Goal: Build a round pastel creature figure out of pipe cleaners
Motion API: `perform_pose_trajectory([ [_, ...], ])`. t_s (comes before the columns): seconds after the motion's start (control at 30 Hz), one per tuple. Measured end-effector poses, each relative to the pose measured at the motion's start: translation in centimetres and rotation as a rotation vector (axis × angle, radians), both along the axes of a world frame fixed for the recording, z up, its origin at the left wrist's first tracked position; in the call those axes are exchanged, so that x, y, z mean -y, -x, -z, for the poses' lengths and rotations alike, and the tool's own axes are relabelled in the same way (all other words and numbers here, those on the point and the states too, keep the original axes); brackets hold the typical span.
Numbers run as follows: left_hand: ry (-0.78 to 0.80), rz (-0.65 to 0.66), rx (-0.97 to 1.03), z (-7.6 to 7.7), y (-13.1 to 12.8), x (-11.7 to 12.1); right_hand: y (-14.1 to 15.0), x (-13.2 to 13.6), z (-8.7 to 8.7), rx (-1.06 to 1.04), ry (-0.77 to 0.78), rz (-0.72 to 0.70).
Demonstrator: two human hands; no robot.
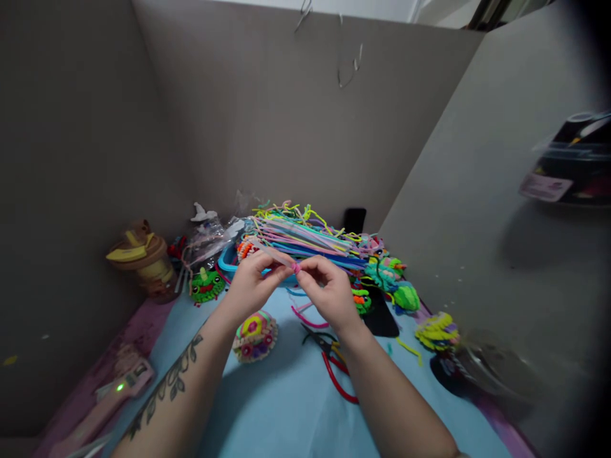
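My left hand [260, 277] is closed in a pinch on a pink pipe cleaner [296, 268], bent into a small knot at the fingertips. My right hand [327, 289] pinches the same pink piece from the other side, and the fingertips almost meet. A pale strip [273, 253] runs up and left from the pinch, across my left fingers. Below my hands, on the blue cloth [277, 407], sits a round multicoloured pipe-cleaner piece [255, 336]. Red-handled scissors [337, 375] lie partly under my right forearm, near a loose magenta pipe cleaner [308, 319].
Behind my hands lies a large pile of pipe cleaners [305, 232] beside a blue tray [224, 262]. Finished-looking fuzzy figures [207, 286] stand at both sides. A lidded cup [147, 264] is at left, a pink glue gun [114, 394] front left, a clear jar [491, 362] at right.
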State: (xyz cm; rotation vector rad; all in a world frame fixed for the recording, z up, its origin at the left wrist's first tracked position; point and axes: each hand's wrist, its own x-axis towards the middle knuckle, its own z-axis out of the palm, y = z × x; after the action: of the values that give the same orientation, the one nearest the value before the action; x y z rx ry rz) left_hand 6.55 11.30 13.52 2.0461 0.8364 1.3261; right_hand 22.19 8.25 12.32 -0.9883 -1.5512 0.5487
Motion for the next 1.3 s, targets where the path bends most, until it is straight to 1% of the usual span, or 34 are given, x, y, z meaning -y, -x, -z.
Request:
perform_pose_trajectory([
  [0.07, 0.024, -0.002, 0.007, 0.1, 0.1, 0.0, 0.0, 0.1, 0.0, 0.041, -0.060, 0.048],
  [0.17, 0.074, -0.003, 0.018, 0.3, 0.0, -0.1, 0.0, 0.2, 0.3, 0.153, -0.220, 0.175],
  [0.23, 0.127, 0.026, 0.065, 0.5, -0.3, 0.0, -0.1, 0.2, 0.5, 0.240, -0.319, 0.262],
  [0.33, 0.205, 0.061, 0.158, 0.5, -0.8, 0.1, -0.2, 0.2, 0.8, 0.350, -0.426, 0.358],
  [0.47, 0.238, 0.045, 0.156, 0.0, -0.9, 0.5, -0.3, 0.2, 0.9, 0.387, -0.475, 0.392],
  [0.57, 0.315, 0.076, 0.142, -0.3, -0.7, 0.6, -0.4, 0.2, 1.0, 0.395, -0.490, 0.401],
  [0.67, 0.403, 0.101, 0.178, -0.4, -0.7, 0.7, -0.6, 0.2, 1.3, 0.446, -0.526, 0.437],
  [0.77, 0.440, 0.064, 0.227, -0.5, -1.0, 0.8, -0.7, 0.2, 1.7, 0.492, -0.587, 0.480],
  [0.83, 0.422, 0.036, 0.244, -0.4, -1.1, 0.8, -0.7, 0.3, 1.8, 0.489, -0.616, 0.487],
  [0.97, 0.322, 0.025, 0.235, -0.2, -0.9, 0.6, -0.4, 0.1, 1.5, 0.413, -0.576, 0.441],
  [1.17, 0.208, 0.006, 0.198, -0.1, -0.5, 0.2, 0.0, 0.1, 0.8, 0.262, -0.433, 0.277],
  [1.3, 0.137, 0.015, 0.158, -0.1, -0.5, 0.2, 0.2, 0.4, 0.5, 0.205, -0.326, 0.210],
])
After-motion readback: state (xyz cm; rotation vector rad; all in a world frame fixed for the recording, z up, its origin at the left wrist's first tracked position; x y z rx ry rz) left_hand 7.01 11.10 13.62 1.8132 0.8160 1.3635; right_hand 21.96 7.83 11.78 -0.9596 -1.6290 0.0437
